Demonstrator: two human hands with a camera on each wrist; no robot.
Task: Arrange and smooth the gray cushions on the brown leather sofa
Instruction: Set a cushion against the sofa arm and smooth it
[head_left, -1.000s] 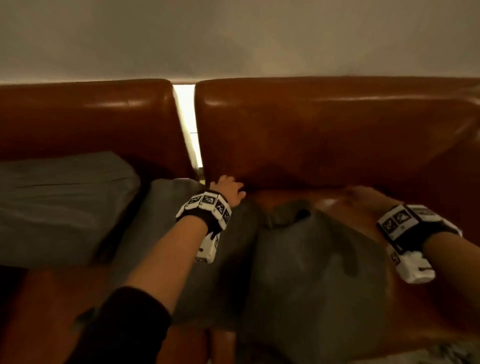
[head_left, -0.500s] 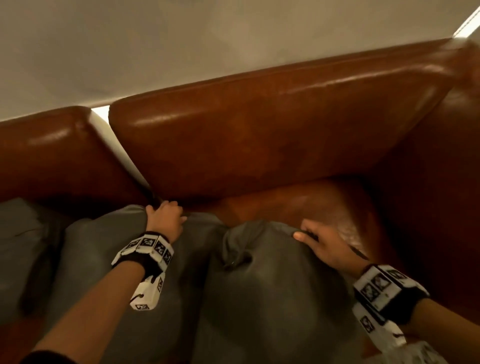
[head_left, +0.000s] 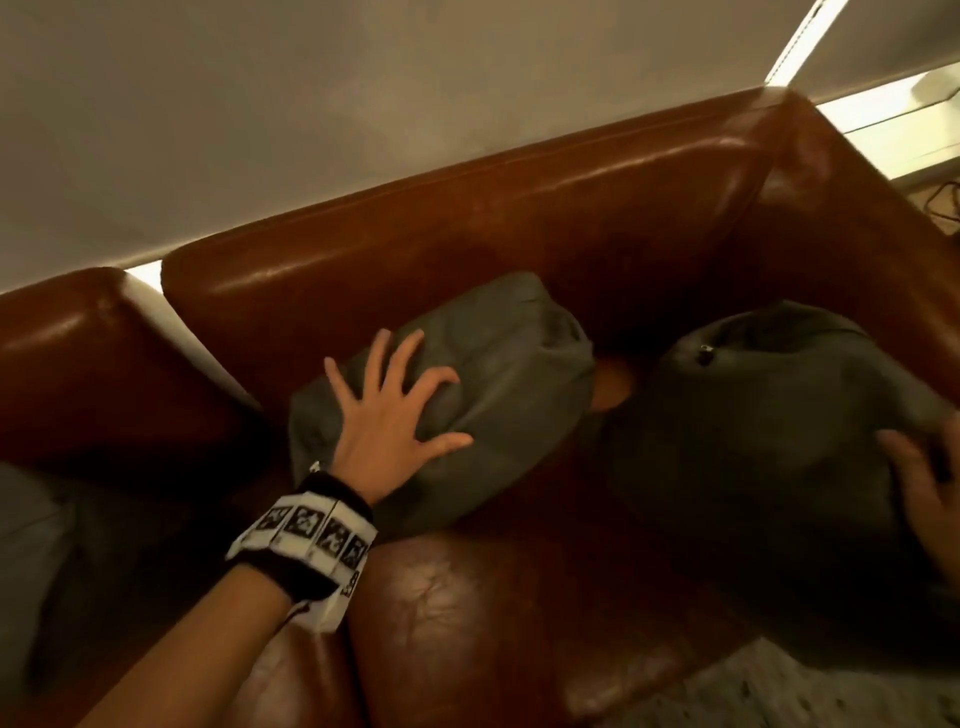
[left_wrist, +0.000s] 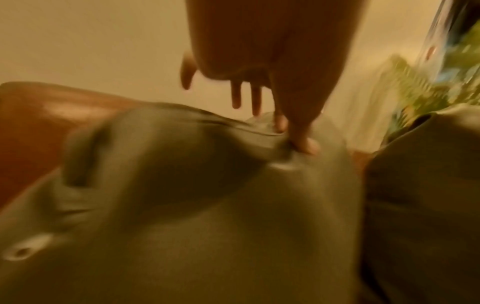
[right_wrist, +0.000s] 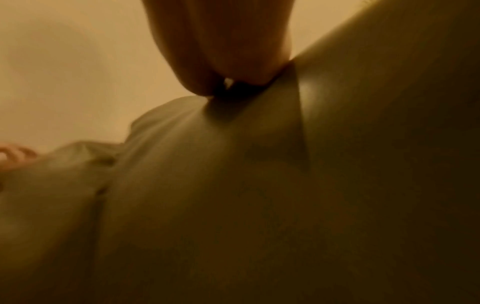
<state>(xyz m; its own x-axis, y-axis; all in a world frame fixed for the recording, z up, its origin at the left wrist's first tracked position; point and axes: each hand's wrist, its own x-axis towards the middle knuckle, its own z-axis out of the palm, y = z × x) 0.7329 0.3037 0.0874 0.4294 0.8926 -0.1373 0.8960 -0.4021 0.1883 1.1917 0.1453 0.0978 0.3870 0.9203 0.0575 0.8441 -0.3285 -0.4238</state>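
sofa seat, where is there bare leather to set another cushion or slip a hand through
Bare seat lies in front, between the left hand and the right cushion. A narrow leather gap separates the middle cushion from the right one, enough for a hand. The left end is crowded by a third cushion.

Sofa (head_left: 519, 249): glossy reddish-brown leather. Two cushions (head_left: 467, 395) (head_left: 753, 441): dark gray fabric. Wristband (head_left: 306, 535): black, white panels, black square-patterned markers. Wall (head_left: 363, 104): plain beige-gray. Floor (head_left: 769, 691): pale, speckled.
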